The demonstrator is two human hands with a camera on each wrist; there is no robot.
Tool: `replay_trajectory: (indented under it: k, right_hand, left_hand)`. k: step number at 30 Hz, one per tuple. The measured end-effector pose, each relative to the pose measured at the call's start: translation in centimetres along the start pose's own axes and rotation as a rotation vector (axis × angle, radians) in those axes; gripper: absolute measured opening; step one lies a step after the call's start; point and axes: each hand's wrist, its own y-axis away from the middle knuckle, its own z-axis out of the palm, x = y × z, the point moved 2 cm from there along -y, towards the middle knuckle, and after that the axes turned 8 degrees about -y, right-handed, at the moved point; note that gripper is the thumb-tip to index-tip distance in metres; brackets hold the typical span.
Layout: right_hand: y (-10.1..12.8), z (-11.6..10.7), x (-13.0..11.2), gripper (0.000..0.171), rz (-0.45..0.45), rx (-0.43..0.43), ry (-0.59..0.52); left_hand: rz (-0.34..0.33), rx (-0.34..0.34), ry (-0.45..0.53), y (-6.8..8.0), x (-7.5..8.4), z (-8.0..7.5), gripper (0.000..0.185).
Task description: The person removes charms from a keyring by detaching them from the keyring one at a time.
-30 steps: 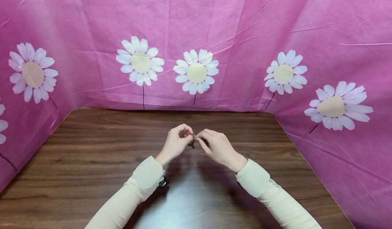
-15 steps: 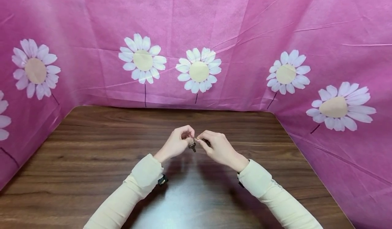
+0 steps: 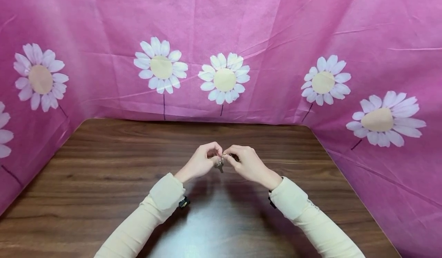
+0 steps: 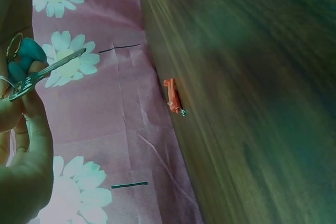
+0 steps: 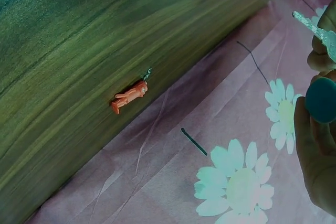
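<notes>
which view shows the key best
The left wrist view: the key shows full length, blade out from the left hand. The right wrist view catches only its blade at the frame edge; the head view shows a tiny shape between both hands.

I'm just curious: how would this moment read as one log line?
left hand: pinches key ring | right hand: pinches key ring | key: hangs between them | table: below

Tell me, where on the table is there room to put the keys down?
The wooden table is bare left of the left hand, right of the right hand, and behind both up to the pink cloth. Only the middle, under the keys, is crowded.
</notes>
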Motion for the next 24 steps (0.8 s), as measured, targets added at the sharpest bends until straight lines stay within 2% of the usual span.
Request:
replay_trajectory:
  k: [6, 8, 15, 20, 24]
  right_hand:
    - [-0.15, -0.17, 0.05, 0.006, 0.005, -0.01, 0.016]
    - [-0.08, -0.23, 0.12, 0.006, 0.004, 0.0, 0.016]
    - [-0.07, -0.47, 0.41, 0.007, 0.065, 0.102, 0.023]
    - [-0.13, -0.52, 0.34, 0.008, 0.074, 0.152, -0.035]
    - [-0.32, -0.57, 0.2, 0.008, 0.103, 0.133, -0.075]
  left_hand:
    - [-0.012, 0.075, -0.012, -0.14, -0.66, 0.04, 0.008]
    - [0.004, 0.11, -0.021, -0.03, -0.61, -0.02, 0.007]
    - [0.035, 0.278, -0.082, 0.42, -0.16, 0.01, 0.009]
    - [0.066, 0.299, -0.081, 0.26, 0.01, 0.56, 0.015]
    - [0.074, 0.325, -0.064, 0.08, 0.03, 0.54, 0.014]
